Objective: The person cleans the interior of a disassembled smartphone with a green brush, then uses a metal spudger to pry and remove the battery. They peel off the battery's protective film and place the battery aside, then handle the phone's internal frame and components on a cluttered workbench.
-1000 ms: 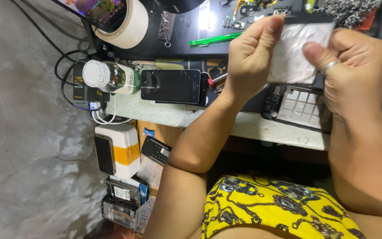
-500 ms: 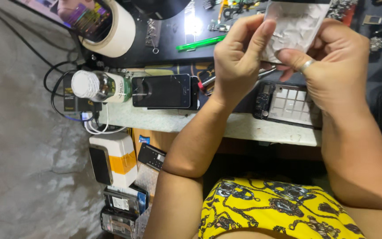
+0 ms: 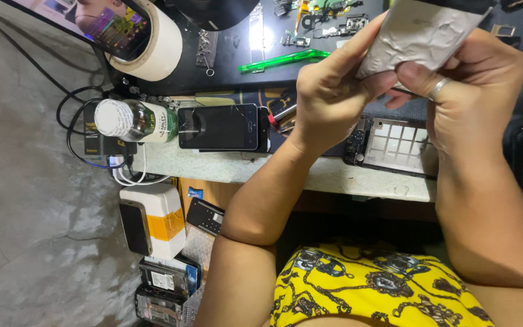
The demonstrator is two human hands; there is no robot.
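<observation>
- The left hand [image 3: 328, 97] is pinching the lower left corner of a crinkled silver foil-backed panel [image 3: 422, 36], its fingers closed on the edge.
- The right hand [image 3: 473, 91], a ring on one finger, is gripping the panel's lower right corner, thumb pressing on the foil; the panel is being held up in the air above the workbench [image 3: 261, 166], its top running out of the picture.
- Under the hands one stripped phone frame [image 3: 394, 145] is lying on the bench, showing a white grid of compartments.
- To the left, one black phone [image 3: 219, 127] is lying flat with its screen dark, touching one bottle [image 3: 134, 121] on its side, which is showing a white cap and a green label.
- Further back one green plastic tool [image 3: 282, 59] is lying on the dark mat near small circuit parts.
- One big roll of cream tape [image 3: 152, 45] is sitting at the bench's far left corner beside a lit screen [image 3: 92, 21].
- Below the bench one white box [image 3: 158, 221] is standing, wearing an orange band, and flat dark packages are lying stacked under it; their number I cannot tell.
</observation>
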